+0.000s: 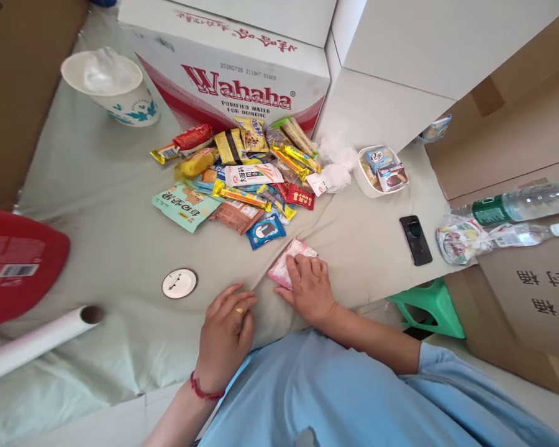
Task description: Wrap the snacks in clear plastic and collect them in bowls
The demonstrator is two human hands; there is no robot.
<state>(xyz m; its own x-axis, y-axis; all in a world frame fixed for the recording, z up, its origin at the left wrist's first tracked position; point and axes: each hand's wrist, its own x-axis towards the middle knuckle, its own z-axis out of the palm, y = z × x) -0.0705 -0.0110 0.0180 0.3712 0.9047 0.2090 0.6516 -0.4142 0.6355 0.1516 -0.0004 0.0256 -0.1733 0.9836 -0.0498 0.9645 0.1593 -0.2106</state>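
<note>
My left hand point(226, 329), with a ring and a red string bracelet, rests on the cloth near the front edge of the table. Its fingers are loosely bent and slightly apart, with nothing in them. My right hand point(310, 288) lies over a pink-and-white packet point(283, 267), fingers curved on top and thumb by its lower edge; part of the packet is hidden. Just beyond is a pile of wrapped snacks, including a blue wrapper point(265, 231), a mint-green pouch point(185, 208) and a white snack packet point(254, 175). A round pin badge point(179, 283) lies face down left of my hands.
A Wahaha carton point(233, 68) stands behind the snacks. A paper cup point(130, 108) is at back left; a white bowl point(370, 181) of snacks and a black phone point(415, 240) are right. A cardboard tube point(41, 341), red object point(18, 267), bottles point(531, 205) and green stool point(431, 307) flank the sides.
</note>
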